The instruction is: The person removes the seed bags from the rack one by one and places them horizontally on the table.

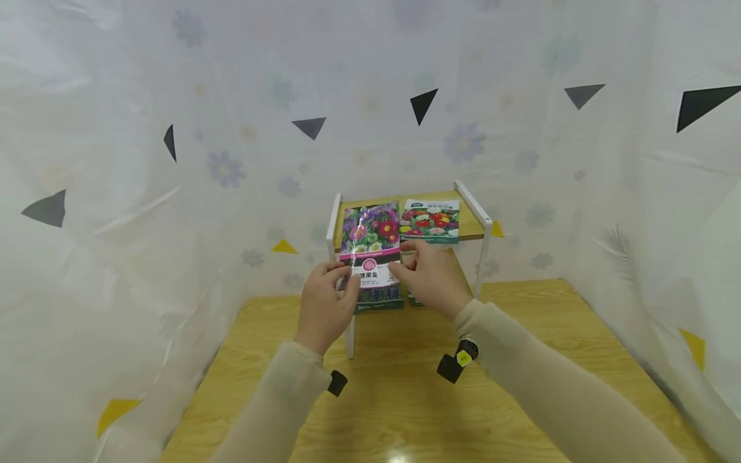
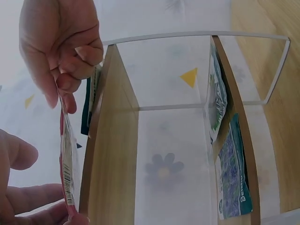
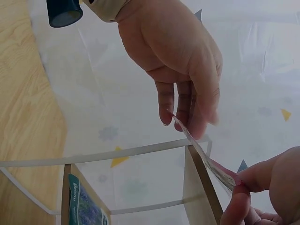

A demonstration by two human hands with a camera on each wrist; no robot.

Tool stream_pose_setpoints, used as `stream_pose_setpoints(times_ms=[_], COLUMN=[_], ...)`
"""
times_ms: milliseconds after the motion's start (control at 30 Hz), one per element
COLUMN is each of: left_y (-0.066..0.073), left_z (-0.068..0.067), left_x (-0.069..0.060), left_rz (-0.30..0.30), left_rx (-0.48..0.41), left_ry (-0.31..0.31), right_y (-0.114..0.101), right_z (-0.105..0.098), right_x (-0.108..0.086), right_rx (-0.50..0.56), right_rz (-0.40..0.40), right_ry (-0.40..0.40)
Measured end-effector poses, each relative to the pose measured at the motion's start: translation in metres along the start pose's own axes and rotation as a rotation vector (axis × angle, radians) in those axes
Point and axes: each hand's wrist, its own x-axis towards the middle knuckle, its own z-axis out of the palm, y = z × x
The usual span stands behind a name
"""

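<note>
1. Your beige sleeves [image 1: 272,405] reach in from the bottom corners, each wrist wearing a black device [image 1: 449,368].
2. Beneath them spreads a wood-grained table [image 1: 376,405]. White sheeting [image 1: 370,83] surrounds it on the left, right and back, printed with pale flowers and dotted with black, grey and yellow triangles [image 1: 424,106].
3. Your left hand [image 1: 324,308] pinches the left edge of a flower packet [image 1: 370,238]. Your right hand [image 1: 431,273] holds its right edge with bent fingers; whether that thumb presses is unclear.
4. This packet stands tilted up at the front left of a two-tier shelf's upper board [image 1: 470,224]. I cannot tell whether they touch.
5. White side rails [image 1: 473,204] border that board. An open gap separates it from the lower board [image 2: 236,101], and table surface extends before the shelf and to both sides.
6. Beside your packet, a red-flowered packet [image 1: 431,225] lies on top; a purple-flowered packet [image 2: 232,173] and a green-and-white packet [image 2: 218,98] lie below.
7. Your packet's white label shows Chinese characters ending "果菊"; its back carries a barcode [image 2: 67,183]. Purple-flowered lettering resembles "Beinnu". Red-flowered lettering is too small to read.
</note>
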Motion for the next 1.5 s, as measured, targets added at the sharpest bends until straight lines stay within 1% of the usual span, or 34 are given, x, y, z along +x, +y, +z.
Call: stream_pose_setpoints(times_ms=[67,133,200,267,433,533,667,800,933,1100,1300,1500], left_y=[-0.002,-0.005,-0.009,-0.014,-0.026,-0.032,-0.036,-0.041,-0.048,-0.057,-0.07,-0.084], left_z=[0.002,0.005,0.007,0.007,0.009,0.014,0.019,0.021,0.022,0.024,0.026,0.027], left_x=[-0.003,-0.007,-0.01,-0.015,-0.032,-0.043,-0.056,-0.068,-0.079,-0.09,-0.106,-0.12], left_rz=[0.0,0.0,0.003,-0.006,-0.025,-0.04,-0.088,-0.129,-0.15,-0.171,-0.219,-0.229], left_rx=[-0.034,-0.067,-0.093,-0.112,-0.148,-0.159,-0.177,-0.188,-0.176,-0.181,-0.183,-0.16], left_ry=[0.02,0.032,0.048,0.071,0.147,0.169,0.169,0.159,0.145,0.145,0.128,0.11], right_y=[0.004,0.009,0.015,0.022,0.041,0.053,0.066,0.079,0.092,0.102,0.111,0.121], right_z=[0.003,0.006,0.01,0.015,0.035,0.049,0.065,0.077,0.089,0.102,0.112,0.124], right_x=[-0.004,-0.007,-0.01,-0.014,-0.026,-0.034,-0.045,-0.056,-0.064,-0.069,-0.073,-0.076], right_rx=[0.056,0.09,0.104,0.112,0.181,0.193,0.196,0.216,0.205,0.2,0.164,0.15], right_rz=[-0.012,-0.028,-0.048,-0.078,-0.149,-0.175,-0.204,-0.212,-0.205,-0.2,-0.182,-0.15], right_ry=[0.009,0.021,0.036,0.034,0.006,0.027,0.054,0.028,0.009,0.002,-0.075,-0.16])
